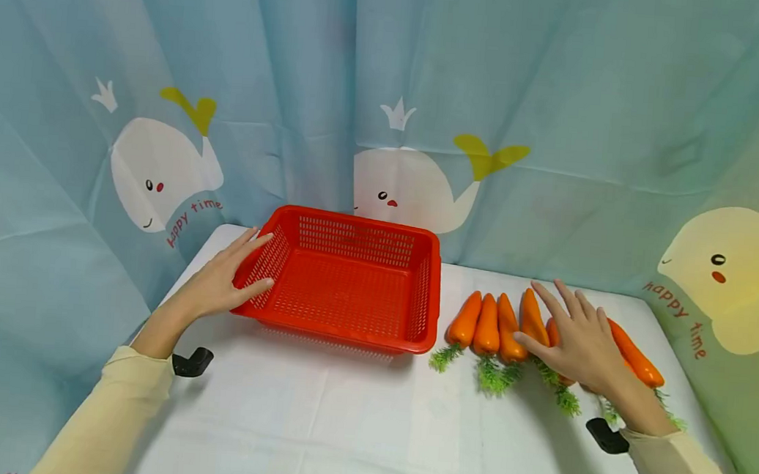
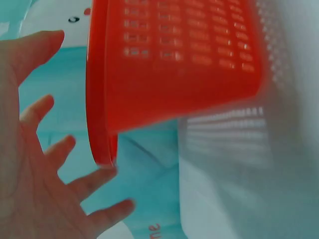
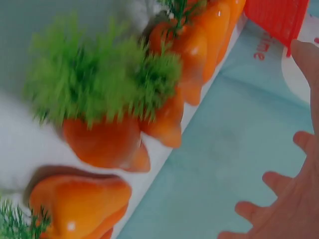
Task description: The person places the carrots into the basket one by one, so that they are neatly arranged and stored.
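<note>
A red plastic basket [image 1: 339, 337] with slotted walls stands at the back of the white table, its inside bare. My left hand [image 1: 224, 277] is at the basket's left end, fingers spread and thumb apart, by the rim; in the left wrist view the spread fingers [image 2: 94, 184] show beside that rim [image 2: 99, 99]. Right of the basket lies a row of orange carrots [image 1: 488, 325] with green leafy tops [image 1: 494, 376]. Over the right part of the row hovers my right hand [image 1: 583, 347], fingers spread, hiding some carrots. It holds nothing; in the right wrist view the carrots [image 3: 102, 144] lie beside it.
The white table [image 1: 339, 432] reaches toward me in front of the basket and carrots. A blue curtain [image 1: 298, 77] printed with whales hangs close behind the table and along both sides.
</note>
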Demonstrator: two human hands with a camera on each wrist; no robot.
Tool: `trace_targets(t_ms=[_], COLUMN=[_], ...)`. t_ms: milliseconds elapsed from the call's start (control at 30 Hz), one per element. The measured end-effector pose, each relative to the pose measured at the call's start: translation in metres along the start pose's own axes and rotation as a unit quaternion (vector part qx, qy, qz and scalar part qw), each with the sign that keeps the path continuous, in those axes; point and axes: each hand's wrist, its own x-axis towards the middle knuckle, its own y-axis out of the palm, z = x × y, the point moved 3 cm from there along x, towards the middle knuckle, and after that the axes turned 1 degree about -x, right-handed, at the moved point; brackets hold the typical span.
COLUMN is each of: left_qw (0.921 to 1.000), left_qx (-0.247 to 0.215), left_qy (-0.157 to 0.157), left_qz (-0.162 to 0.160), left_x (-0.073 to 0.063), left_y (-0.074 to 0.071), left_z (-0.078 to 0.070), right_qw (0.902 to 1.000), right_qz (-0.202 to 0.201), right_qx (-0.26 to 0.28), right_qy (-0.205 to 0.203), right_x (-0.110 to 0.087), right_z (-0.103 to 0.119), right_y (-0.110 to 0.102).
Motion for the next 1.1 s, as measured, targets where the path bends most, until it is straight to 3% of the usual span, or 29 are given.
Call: trace_targets(t_ms=[167,400,500,633,733,1000,1100], left_qw=[0.9974,0.9865,0.9755,0.9516,0.9419,0.9312,0.9295], left_qx=[-0.071,-0.157,-0.214,-0.303,-0.332,-0.359,-0.364], left_qy=[-0.003,-0.046,-0.05,-0.05,-0.054,-0.046,-0.043], left_qz=[0.01,0.006,-0.004,-0.01,-0.005,0.04,0.041], left_x=[0.0,-0.001,0.001,0.004,0.007,0.014,0.014], left_y=[0.0,0.001,0.0,0.001,0.002,0.006,0.009], left_z=[0.014,0.033,0.04,0.046,0.05,0.058,0.06], right_qw=[0.9978,0.9959,0.996,0.9964,0.9969,0.9906,0.9862], right_qz=[-0.011,-0.008,-0.014,-0.011,0.009,0.108,0.139], right_qx=[0.051,0.085,0.085,0.083,0.078,0.077,0.083], right_qy=[-0.041,-0.029,-0.027,-0.013,0.005,0.034,0.036], right_x=[-0.002,-0.005,-0.008,-0.015,-0.021,-0.036,-0.04], right_z=[-0.015,-0.046,-0.062,-0.085,-0.101,-0.138,-0.149], right_y=[-0.008,-0.015,-0.017,-0.017,-0.015,-0.019,-0.021])
